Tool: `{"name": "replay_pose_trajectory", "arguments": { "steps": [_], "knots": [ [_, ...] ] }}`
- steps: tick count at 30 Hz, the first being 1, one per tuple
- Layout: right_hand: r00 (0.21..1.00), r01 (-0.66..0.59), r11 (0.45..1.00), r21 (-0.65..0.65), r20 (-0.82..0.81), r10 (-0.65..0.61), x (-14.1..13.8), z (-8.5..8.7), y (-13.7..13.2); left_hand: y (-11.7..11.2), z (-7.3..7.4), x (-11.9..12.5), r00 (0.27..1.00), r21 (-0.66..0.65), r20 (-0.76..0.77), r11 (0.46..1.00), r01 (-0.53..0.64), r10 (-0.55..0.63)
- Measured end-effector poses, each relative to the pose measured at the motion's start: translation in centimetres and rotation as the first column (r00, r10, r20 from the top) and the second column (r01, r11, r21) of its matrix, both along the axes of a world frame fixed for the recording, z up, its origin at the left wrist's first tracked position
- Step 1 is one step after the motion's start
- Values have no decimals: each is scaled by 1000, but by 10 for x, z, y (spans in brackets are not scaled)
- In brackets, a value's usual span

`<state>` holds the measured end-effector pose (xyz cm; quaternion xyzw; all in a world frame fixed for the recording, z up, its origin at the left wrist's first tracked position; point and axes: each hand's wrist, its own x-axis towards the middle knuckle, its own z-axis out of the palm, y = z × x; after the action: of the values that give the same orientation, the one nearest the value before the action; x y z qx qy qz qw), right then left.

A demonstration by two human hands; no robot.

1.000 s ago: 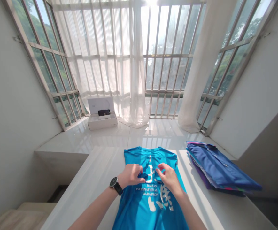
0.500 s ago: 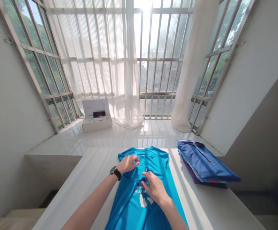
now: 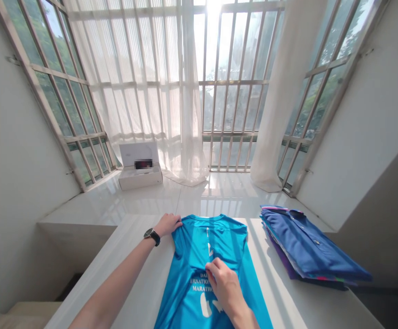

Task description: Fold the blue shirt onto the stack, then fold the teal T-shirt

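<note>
A bright blue sleeveless running shirt (image 3: 216,246) with white lettering lies flat on the white table (image 3: 140,283). My left hand (image 3: 167,224), with a black watch on its wrist, rests at the shirt's far left shoulder, fingers curled onto the edge of the fabric. Nearer me, my right hand (image 3: 224,283) lies palm down on the middle of the shirt, over the lettering, with its fingers together and bent against the cloth.
A stack of folded shirts (image 3: 309,249), dark blue on top, sits on the table to the right. Beyond the table is a glossy white window ledge (image 3: 171,196) with an open white box (image 3: 140,170), sheer curtains and barred windows.
My left hand slid outward from the shirt's middle to its far left shoulder. My right hand drew back toward me along the centre. The shirt now lies flatter.
</note>
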<state>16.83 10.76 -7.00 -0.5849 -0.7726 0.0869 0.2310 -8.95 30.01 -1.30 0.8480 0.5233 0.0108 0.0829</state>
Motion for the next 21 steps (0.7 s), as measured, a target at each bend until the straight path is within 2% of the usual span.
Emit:
{"name": "replay_pose_trajectory", "arguments": {
  "steps": [4, 8, 11, 14, 17, 19, 21],
  "knots": [
    [1000, 4, 1000, 28, 28, -4, -4, -5, 5, 14, 0, 3, 1000, 31, 4, 1000, -7, 6],
    [999, 15, 998, 53, 45, -18, -7, -9, 8, 2, -5, 2, 998, 73, 57, 997, -28, 23],
    [999, -2, 998, 66, 40, -1, -8, -8, 4, -31, -12, -4, 988, 138, 141, 987, -85, 66],
    [999, -24, 997, 75, -19, 26, -9, -3, -3, -80, -17, -10, 970, 192, 219, 970, -152, 108],
    [995, -45, 996, 75, -90, 51, -7, 7, -5, -124, -18, -13, 953, 208, 284, 963, -169, 106],
    [993, -30, 996, 88, -115, 40, -1, 16, 2, -139, -12, -11, 936, 193, 342, 969, -156, 83],
    [992, 18, 994, 109, -125, -4, 12, 25, 18, -139, -4, -4, 923, 176, 380, 975, -138, 62]
  ]
}}
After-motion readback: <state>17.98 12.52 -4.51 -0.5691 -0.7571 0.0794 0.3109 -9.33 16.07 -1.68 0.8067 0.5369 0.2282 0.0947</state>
